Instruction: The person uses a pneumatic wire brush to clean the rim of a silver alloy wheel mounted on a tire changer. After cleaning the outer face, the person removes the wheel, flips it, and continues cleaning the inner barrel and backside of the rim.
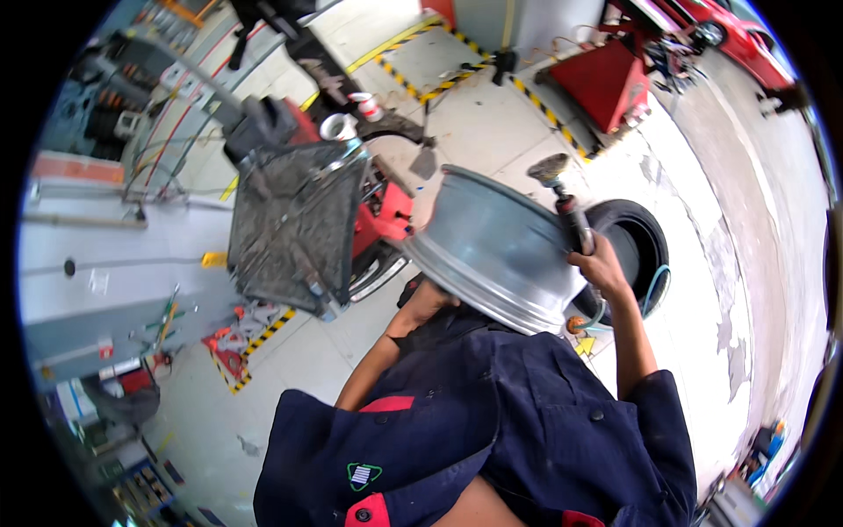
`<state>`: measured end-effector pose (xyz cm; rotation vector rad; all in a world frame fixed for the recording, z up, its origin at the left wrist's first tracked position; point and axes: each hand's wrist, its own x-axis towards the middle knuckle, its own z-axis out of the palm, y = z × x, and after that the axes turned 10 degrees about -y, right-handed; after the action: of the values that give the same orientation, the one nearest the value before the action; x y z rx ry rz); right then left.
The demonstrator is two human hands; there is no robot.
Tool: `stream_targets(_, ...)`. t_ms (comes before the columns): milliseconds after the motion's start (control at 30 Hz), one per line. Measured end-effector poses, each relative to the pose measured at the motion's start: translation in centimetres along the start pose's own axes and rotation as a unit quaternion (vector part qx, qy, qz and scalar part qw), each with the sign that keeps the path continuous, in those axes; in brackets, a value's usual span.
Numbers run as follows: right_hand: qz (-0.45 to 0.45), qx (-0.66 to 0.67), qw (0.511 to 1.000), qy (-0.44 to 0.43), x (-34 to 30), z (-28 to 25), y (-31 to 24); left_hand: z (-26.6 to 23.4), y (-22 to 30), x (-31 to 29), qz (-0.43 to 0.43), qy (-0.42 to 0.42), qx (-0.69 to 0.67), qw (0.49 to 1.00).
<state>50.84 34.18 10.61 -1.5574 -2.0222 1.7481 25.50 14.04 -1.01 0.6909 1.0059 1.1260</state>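
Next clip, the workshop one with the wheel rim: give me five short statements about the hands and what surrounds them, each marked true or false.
1. The right hand grips a pneumatic grinder. True.
2. The left hand is under the silver wheel rim. True.
3. The rim lies flat on the floor. False: it is held up at chest level.
4. A black tyre lies on the floor beyond the rim. True.
5. The grinder's disc points down. False: it points up.

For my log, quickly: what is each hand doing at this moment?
Left hand: under the metal wheel rim, fingers hidden; open or closed cannot be told.
Right hand: closed around the air grinder.
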Motion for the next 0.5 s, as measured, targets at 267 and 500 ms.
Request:
stream_targets(267, 0.111, 0.024, 0.991, 0.066, -2.0, -4.7, 6.0, 2.8, 0.5, 7.7, -0.137, -0.118, -0.043, 0.983)
stream_targets(500, 0.243, 0.213, 0.91, 0.261, -8.9, -7.2, 10.7, 6.4, -0.3, 22.7, -0.242, -0.413, 0.087, 0.873)
